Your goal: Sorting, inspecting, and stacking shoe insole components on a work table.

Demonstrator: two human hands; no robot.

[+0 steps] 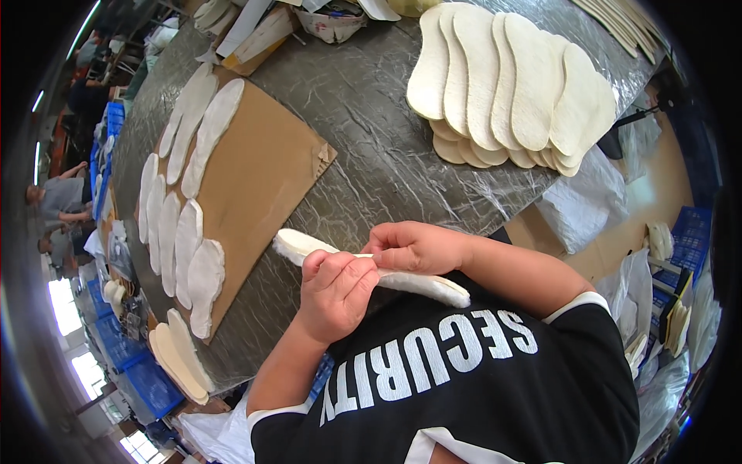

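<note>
A cream insole with a fluffy white side (425, 288) is pinched between my two hands, close to my body at the table's near edge. My left hand (338, 294) closes on its middle, fingers curled over the edge. Right beside it, my right hand (413, 246) grips the same stretch with thumb and fingertips. Both ends of the insole stick out past the hands, and the part under my fingers is hidden.
On the left, a brown cardboard sheet (259, 147) carries several white fluffy insoles (189, 240). Overlapping cream insoles (525, 85) lie in stacked rows at the far right. More insoles (182, 359) rest at the left edge. Dark plastic film covers the table (371, 155).
</note>
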